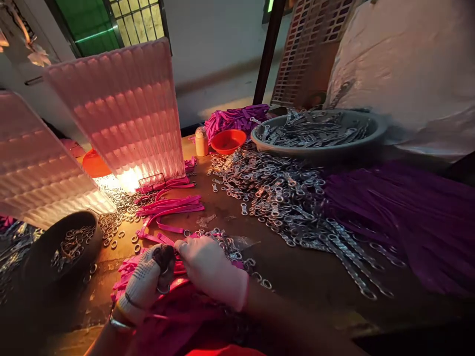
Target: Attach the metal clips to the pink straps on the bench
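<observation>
While a dark round bowl of metal rings sits at the left edge of the brown tabletop, the left hand in a white knit glove pinches a small silver ring. Just beside it, the right hand in a pale glove presses down on pink fabric straps near the front edge. Farther right lie a big pile of silver metal rings and a grey basin.
</observation>
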Available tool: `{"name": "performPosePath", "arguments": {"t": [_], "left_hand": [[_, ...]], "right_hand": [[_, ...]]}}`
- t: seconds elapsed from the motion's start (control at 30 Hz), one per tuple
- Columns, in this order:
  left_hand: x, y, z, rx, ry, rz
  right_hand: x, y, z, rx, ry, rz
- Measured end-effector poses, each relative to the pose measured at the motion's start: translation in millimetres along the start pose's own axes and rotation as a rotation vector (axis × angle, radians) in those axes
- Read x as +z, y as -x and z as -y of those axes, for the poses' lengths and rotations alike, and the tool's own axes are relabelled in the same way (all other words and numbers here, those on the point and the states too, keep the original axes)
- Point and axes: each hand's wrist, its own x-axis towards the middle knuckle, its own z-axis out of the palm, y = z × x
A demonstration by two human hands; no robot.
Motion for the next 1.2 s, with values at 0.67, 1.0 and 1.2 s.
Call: {"name": "performPosePath", "arguments": {"t": [0.67, 1.0, 1.2], "left_hand": [[-26.4, 22.0, 41.6, 0.250, -0.333, -0.129], [-34.5, 31.8, 46.2, 0.239, -0.470, -0.113], [-45.8, 33.7, 6.4, 0.273, -0.669, 0.055]], "right_hand": [[5.2, -1.6, 32.6, 0.147, -0.035, 0.301], [34.6, 11.5, 39.3, -0.142, 0.208, 0.269], [23.7, 10.0, 32.9, -0.216, 0.246, 0.105]]}}
